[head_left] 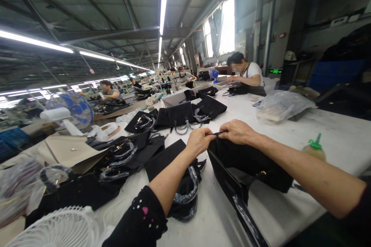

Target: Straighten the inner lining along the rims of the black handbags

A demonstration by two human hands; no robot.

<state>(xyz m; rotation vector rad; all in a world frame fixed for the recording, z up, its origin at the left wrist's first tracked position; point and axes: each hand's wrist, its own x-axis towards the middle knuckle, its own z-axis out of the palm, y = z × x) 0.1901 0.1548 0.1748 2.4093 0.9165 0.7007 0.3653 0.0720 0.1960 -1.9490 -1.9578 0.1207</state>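
A black bag (255, 162) stands open on the white table, its far top edge pinched between both my hands. My left hand (199, 139) grips that edge from the left, fingers closed. Close beside it, almost touching, my right hand (236, 131) pinches the same edge. Inside the bag a small gold-coloured fitting shows, and a plastic-wrapped strap (246, 216) hangs at its near side. Just left of it lies another black bag (165, 158) with a wrapped handle (188, 189).
More black bags (176, 115) spread over the table's left and far parts. A green-capped bottle (315, 148) and a plastic bag (284, 106) are at right. A white fan (58, 227) stands near left. Across the table a person (252, 75) bends over work.
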